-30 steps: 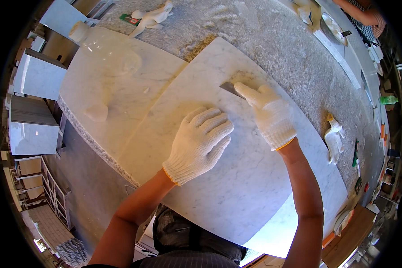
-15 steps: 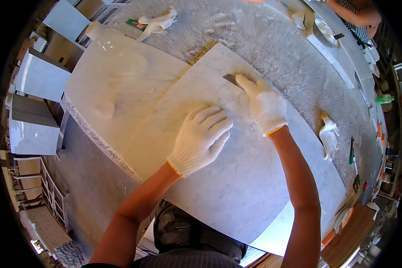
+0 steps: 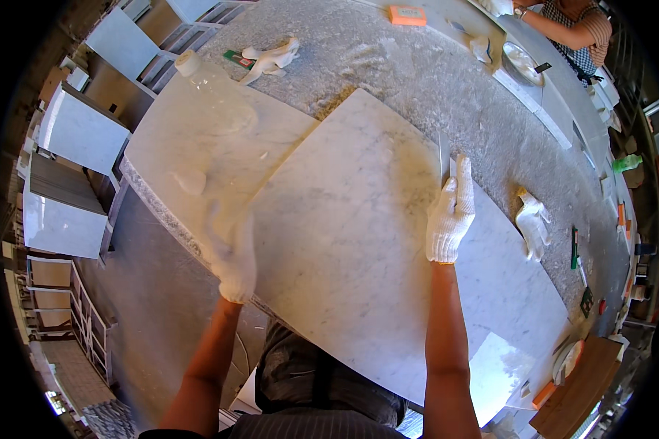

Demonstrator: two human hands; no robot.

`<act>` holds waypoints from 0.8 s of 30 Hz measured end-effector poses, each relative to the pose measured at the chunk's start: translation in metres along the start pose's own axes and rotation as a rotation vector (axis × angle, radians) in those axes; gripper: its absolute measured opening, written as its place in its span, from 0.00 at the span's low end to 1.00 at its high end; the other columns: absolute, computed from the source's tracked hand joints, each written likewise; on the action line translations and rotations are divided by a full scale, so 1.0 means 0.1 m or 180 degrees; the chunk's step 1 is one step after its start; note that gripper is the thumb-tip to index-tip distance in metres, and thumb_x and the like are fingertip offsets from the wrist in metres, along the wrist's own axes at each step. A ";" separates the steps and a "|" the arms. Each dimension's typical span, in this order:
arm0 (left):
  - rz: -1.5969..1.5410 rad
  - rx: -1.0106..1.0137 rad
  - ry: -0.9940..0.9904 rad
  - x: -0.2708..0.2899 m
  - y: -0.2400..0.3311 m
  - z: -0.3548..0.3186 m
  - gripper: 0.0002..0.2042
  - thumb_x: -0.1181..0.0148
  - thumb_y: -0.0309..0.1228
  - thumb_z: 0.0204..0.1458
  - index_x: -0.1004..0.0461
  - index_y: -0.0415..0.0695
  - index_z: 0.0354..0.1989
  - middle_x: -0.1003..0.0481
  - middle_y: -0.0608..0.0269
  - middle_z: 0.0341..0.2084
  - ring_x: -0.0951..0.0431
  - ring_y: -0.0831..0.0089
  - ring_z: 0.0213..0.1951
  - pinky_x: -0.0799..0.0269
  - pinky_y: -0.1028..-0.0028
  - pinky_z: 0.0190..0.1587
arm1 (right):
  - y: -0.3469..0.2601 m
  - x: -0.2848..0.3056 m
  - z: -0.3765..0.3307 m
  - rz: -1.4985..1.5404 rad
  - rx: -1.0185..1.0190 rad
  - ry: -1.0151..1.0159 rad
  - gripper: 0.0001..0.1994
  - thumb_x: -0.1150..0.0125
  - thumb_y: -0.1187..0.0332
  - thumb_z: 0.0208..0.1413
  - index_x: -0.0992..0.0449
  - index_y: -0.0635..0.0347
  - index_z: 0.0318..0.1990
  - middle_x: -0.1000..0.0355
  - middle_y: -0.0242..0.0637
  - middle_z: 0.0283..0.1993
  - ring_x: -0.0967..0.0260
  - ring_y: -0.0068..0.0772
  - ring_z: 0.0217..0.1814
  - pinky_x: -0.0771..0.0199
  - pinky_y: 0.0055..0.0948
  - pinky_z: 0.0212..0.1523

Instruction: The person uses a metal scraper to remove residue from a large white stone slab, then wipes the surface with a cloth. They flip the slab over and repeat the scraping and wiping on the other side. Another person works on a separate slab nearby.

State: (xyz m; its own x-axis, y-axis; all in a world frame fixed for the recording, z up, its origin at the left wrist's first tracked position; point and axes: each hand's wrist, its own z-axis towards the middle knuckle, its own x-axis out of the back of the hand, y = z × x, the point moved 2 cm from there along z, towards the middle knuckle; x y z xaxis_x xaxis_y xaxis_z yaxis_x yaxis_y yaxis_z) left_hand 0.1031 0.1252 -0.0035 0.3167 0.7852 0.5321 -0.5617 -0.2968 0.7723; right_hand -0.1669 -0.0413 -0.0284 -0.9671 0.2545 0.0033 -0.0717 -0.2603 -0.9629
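Centre-right: right hand (image 3: 450, 219) pinching blade (image 3: 442, 162) (pointed up-frame, likely for safety); centre-left: left hand (image 3: 232, 252), blurred, pose we cannot tell.

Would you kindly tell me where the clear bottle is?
Upper left in the head view, the clear bottle is on the left slab, near a loose glove.
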 end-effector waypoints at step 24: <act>-0.2571 0.0221 -0.1436 -0.74 0.09 0.43 0.14 0.45 0.23 0.57 0.30 0.42 0.52 0.24 0.61 0.43 0.24 0.68 0.45 0.31 0.72 0.52 | -0.08 0.01 0.03 0.0504 -0.0550 0.0165 0.25 0.52 0.80 0.62 0.40 0.60 0.67 0.37 0.28 0.35 0.42 0.16 0.29 0.36 0.18 0.27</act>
State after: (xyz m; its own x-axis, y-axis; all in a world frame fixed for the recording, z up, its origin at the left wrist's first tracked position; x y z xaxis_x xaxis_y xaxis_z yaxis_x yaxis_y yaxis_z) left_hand 0.1076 0.0412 -0.0205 0.8676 0.4864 -0.1032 0.0015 0.2049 0.9788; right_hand -0.1676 -0.0414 -0.0202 -0.9488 0.2718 -0.1609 0.1269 -0.1385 -0.9822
